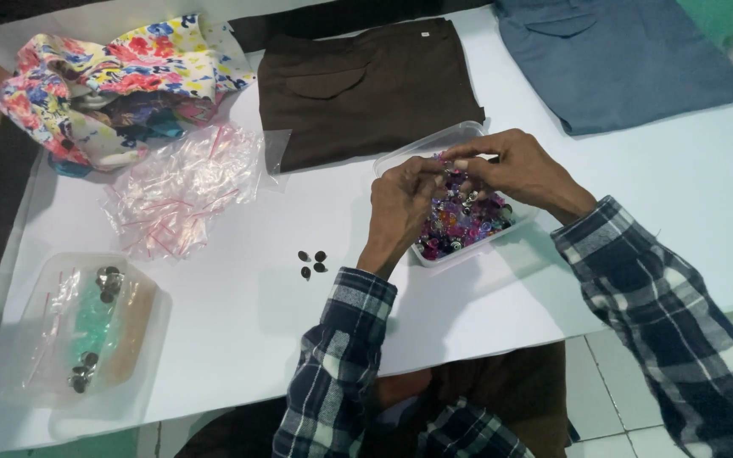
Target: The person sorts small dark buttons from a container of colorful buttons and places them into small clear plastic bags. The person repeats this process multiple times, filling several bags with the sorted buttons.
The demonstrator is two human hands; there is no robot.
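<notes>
Both hands meet over a clear plastic tub (400,153) of mixed coloured buttons (460,222): the left hand (400,208) and right hand (519,170) have fingertips pinched together, what they hold too small to tell. Four dark buttons (312,264) lie just left on the white table (239,322), near brown trousers (366,85).
</notes>
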